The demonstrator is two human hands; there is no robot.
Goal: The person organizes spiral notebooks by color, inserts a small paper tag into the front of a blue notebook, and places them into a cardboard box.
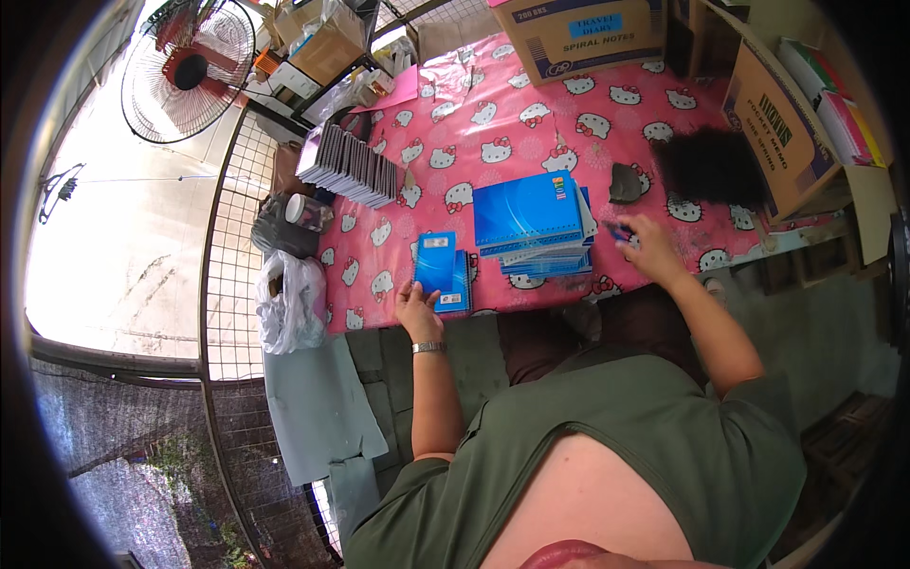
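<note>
My left hand (415,305) rests on the near edge of a small stack of blue notebooks (439,268), fingers touching the top one. A taller stack of larger blue notebooks (531,218) lies to its right on the pink patterned tablecloth (493,123). My right hand (645,245) is right of that stack and holds a small blue thing (621,232), probably a pen, blurred. A watch sits on my left wrist (428,347).
A row of dark notebooks (349,163) stands at the table's left. Cardboard boxes (578,33) sit at the back and another (782,123) at the right. A dark fuzzy bundle (711,166), a wire fence (227,237), a white bag (289,303) and a fan (190,71) are around.
</note>
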